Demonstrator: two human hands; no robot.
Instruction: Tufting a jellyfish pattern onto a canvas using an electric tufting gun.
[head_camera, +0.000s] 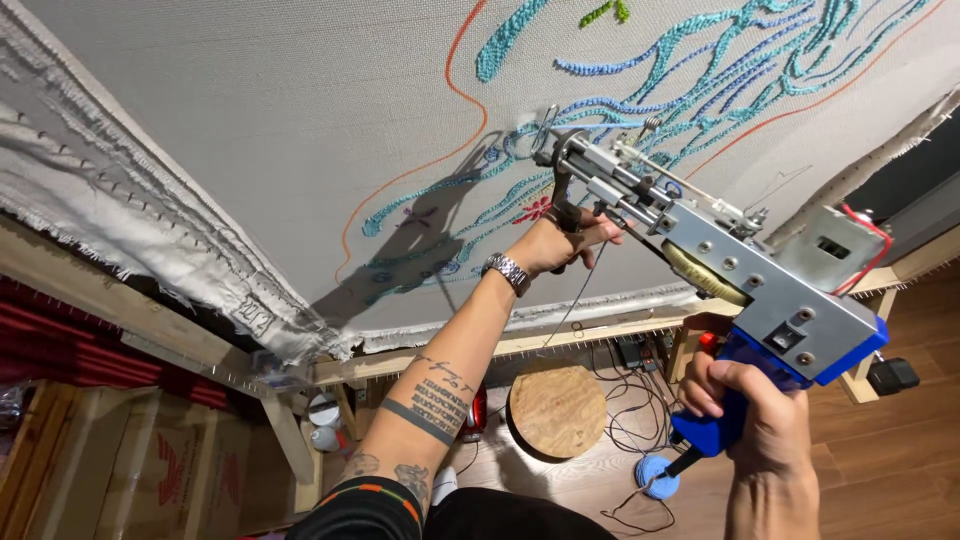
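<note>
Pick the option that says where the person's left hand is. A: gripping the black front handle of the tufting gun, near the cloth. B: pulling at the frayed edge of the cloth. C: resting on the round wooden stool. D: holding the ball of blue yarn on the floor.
A: the left hand is closed around the black front handle of the tufting gun, close to the stretched cloth, while the right hand grips the blue rear grip.

Floor: warm brown wood planks (880, 470), running from 3 to 5 o'clock.
Stool: round pale wooden stool (557, 408) at 6 o'clock, lit brightly on its near edge.
Cables: black cords (628, 415) looping over the floor just beside the stool.
Frame: raw timber beams (90, 290) (rows of small nails along them) crossing from 9 to 3 o'clock.
Curtain: dark red folds (60, 350) at 8 o'clock.
Boxes: cardboard cartons (120, 460) at 7 o'clock.
</note>
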